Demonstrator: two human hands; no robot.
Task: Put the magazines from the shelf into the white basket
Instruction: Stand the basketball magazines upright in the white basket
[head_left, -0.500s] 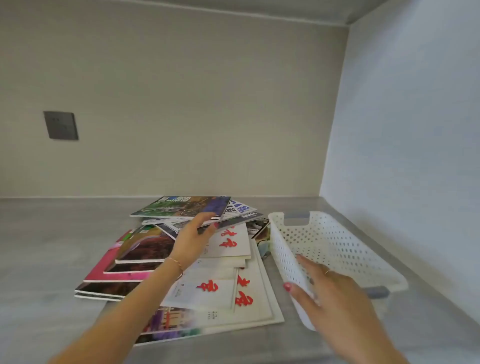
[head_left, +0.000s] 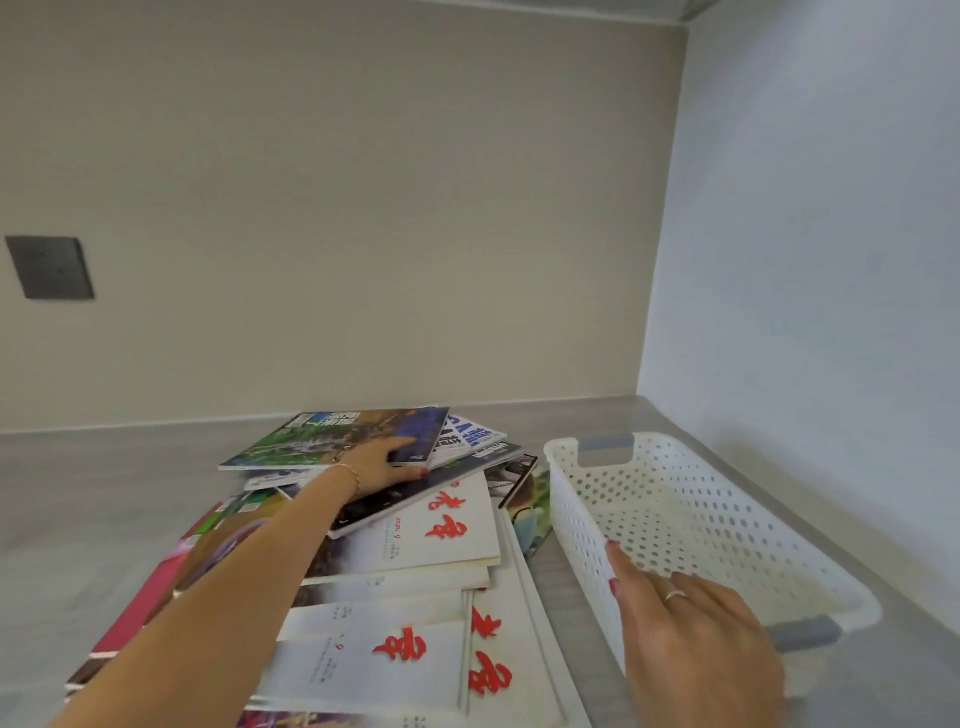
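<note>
Magazines (head_left: 405, 561) lie in a loose, overlapping pile on the grey shelf (head_left: 78, 499), just left of the white basket (head_left: 727, 519), which holds nothing. Left hand (head_left: 382, 465) reaches to the far end, thumb over and fingers under the green-and-blue top magazine (head_left: 332, 436), pinching its near edge. Right hand (head_left: 691, 639) rests spread on the basket's near wall. White covers show red characters and "9".

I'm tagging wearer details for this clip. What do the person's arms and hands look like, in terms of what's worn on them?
Both forearms are bare, no sleeves showing. The left hand has a thin gold-toned bracelet at the wrist and red-painted nails. The right hand wears a slim ring on one finger, also with red nails. No gloves or watch visible.
</note>
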